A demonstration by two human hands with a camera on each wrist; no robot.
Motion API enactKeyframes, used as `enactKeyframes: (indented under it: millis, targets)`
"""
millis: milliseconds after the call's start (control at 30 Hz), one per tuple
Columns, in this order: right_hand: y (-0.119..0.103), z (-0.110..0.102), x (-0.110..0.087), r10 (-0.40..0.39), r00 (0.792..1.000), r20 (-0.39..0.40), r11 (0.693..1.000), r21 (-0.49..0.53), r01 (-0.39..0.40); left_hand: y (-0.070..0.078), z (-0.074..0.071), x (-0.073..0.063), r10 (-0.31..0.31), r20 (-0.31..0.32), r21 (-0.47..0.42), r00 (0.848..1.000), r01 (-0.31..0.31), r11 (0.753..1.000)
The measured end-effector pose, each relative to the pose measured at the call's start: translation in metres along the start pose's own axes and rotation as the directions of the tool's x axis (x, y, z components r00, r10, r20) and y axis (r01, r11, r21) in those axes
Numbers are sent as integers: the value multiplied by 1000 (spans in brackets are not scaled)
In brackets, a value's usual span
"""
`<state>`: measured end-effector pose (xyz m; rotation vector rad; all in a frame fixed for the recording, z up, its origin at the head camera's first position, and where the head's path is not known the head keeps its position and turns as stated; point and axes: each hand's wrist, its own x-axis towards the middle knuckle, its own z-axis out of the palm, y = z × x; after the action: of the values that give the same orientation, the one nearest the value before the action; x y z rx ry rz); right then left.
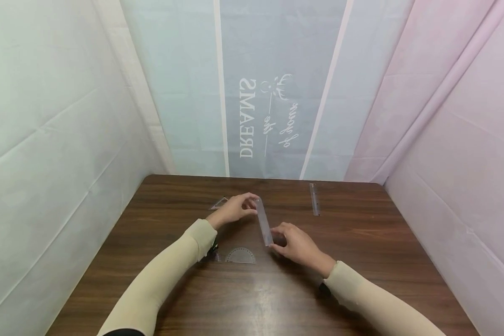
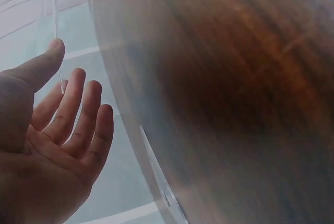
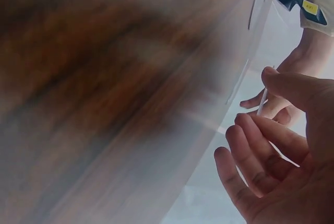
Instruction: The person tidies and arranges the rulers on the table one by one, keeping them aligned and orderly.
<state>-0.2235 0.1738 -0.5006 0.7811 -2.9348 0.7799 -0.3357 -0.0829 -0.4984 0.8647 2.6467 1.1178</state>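
Note:
A clear plastic ruler (image 1: pixel 264 223) is held up over the table between both hands. At its far end my left hand (image 1: pixel 234 208) pinches it with thumb and index finger. My right hand (image 1: pixel 299 243) grips the near end the same way. Seen edge-on, the ruler (image 2: pixel 55 4) is a thin line between the left thumb and index finger, the other fingers loosely bent. In the right wrist view the ruler (image 3: pixel 262 102) runs from the right fingertips toward the left hand.
A clear protractor (image 1: pixel 241 255) lies in front of the hands. Behind the left wrist is a clear set square (image 1: pixel 219 203), partly covered. A second clear ruler (image 1: pixel 315 199) lies at the back right. Fabric walls (image 1: pixel 458 154) border the brown wooden table (image 1: pixel 369 233).

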Motion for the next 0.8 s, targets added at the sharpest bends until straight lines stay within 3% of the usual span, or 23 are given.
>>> enactKeyframes:
  millis: [300,533,800]
  targets:
    - [-6,6,-10,3,1000,-16,999,-52,-4,1,5,-2,46,8,63,999,-47,997]
    - [-8,13,-16,-19,1000,-5,1000,-24,19,4,7,-3,9,57,117,998,-15,993]
    - [-13,17,-20,-18,1000,9,1000,-18,18,6,10,-7,23,104,133,994,-37,991]
